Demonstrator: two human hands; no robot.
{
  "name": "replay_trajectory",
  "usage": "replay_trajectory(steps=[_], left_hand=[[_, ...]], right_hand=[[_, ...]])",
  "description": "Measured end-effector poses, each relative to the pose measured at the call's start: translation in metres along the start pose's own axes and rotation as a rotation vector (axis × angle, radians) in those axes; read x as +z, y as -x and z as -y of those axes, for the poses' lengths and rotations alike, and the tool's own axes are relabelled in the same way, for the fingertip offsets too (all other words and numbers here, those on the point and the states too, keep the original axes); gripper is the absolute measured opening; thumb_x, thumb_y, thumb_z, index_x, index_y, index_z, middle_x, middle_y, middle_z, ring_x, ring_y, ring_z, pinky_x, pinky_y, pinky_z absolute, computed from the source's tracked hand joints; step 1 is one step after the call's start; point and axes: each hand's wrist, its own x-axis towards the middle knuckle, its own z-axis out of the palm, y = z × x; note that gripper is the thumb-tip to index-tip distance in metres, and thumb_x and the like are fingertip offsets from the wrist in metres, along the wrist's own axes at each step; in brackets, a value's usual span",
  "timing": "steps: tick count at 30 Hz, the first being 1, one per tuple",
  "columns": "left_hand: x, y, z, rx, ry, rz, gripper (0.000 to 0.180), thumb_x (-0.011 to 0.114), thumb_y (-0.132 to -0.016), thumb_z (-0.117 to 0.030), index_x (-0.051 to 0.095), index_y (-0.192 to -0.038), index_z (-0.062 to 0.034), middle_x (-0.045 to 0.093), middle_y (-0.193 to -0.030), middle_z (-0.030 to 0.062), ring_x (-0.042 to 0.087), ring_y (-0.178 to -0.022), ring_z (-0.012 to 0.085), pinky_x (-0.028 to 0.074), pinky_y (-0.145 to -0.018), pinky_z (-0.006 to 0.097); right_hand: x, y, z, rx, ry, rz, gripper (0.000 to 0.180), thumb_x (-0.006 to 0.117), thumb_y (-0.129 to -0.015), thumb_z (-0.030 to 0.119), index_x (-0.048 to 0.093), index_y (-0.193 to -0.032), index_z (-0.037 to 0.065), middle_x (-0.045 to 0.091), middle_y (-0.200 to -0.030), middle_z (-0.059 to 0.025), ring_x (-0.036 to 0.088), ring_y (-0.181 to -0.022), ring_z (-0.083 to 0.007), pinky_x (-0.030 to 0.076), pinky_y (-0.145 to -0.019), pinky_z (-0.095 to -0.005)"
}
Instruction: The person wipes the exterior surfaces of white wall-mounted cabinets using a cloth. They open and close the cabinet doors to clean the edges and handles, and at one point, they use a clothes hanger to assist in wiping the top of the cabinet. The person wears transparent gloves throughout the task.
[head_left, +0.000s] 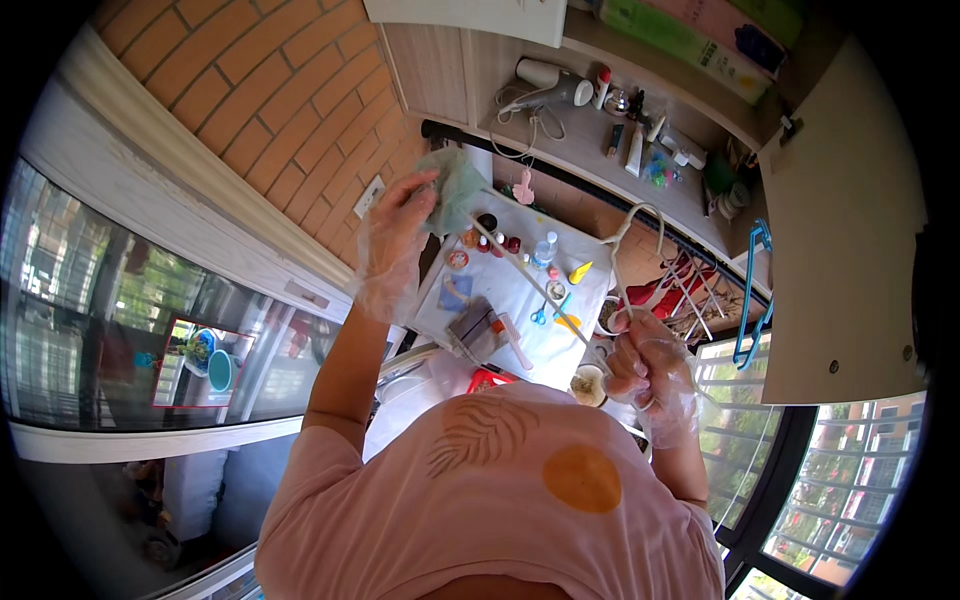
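The left hand's (400, 225) filmy-gloved fingers clutch a crumpled green cloth (455, 190) at one end of a slim white hanger (540, 288); the right hand's (650, 365) curl tight round its other side — held above the cluttered desk (575, 245), between rough brick wall (280, 80) and flat cabinet door (850, 270).

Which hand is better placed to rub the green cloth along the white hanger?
Probably the left hand: it holds the green cloth by one end of the white hanger, while the right hand grips the hanger.
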Motion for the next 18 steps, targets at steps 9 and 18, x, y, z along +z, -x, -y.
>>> replay_trajectory(steps=[9, 18], left_hand=[[0.008, 0.0, -0.001, 0.042, -0.04, 0.057, 0.031, 0.052, -0.088, -0.004, 0.052, -0.119, -0.0024, 0.056, -0.111, 0.006, 0.053, -0.1, 0.0134, 0.041, -0.089, 0.026], [0.01, 0.002, -0.009, 0.17, -0.318, 0.114, 0.03, 0.064, -0.084, -0.013, 0.054, -0.11, -0.0034, 0.057, -0.101, 0.003, 0.053, -0.093, 0.0107, 0.042, -0.083, 0.024]], right_hand=[[-0.011, -0.011, -0.018, -0.125, 0.32, 0.006, 0.018, 0.039, -0.096, 0.019, 0.045, -0.099, 0.003, 0.036, -0.052, -0.0005, 0.033, -0.044, -0.0083, 0.037, -0.047, -0.0249], [-0.01, -0.015, -0.024, -0.124, 0.287, 0.072, 0.019, 0.043, -0.094, 0.02, 0.046, -0.1, 0.001, 0.036, -0.052, -0.0016, 0.034, -0.046, -0.0093, 0.038, -0.051, -0.0264]])
